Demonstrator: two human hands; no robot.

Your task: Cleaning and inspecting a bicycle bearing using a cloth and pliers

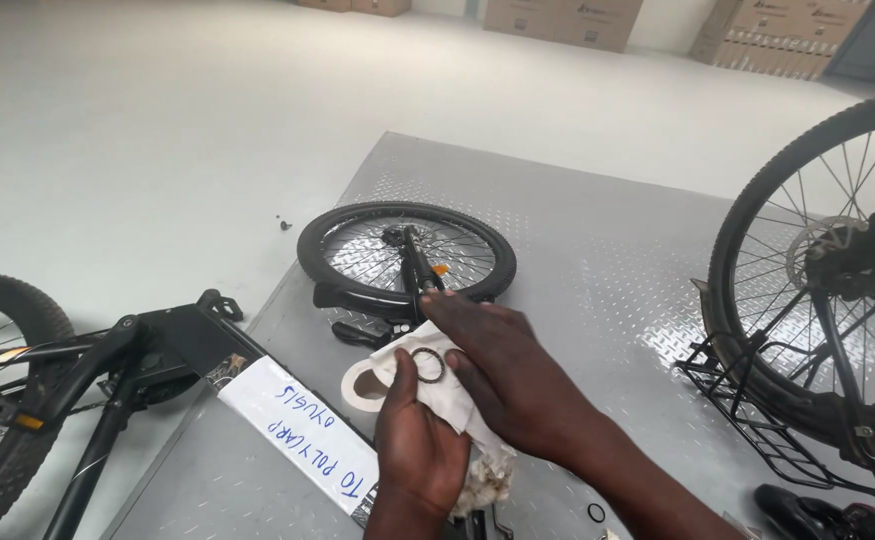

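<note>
**Small ring held on a white cloth above the metal plate**

At far left, a black bicycle frame (107, 380) is seen lying on the floor, a white label (297, 435) fixed to it. A white cloth (432, 385) is gripped from below by the left hand (412, 440), its thumb closed against a small dark ring (428, 365). The cloth is pressed from above by the right hand (507, 375), fingers extended. Behind, a small wheel (407, 250) lies flat on the checkered metal plate (597, 260). At right, a large wheel (817, 260) stands upright.
</note>
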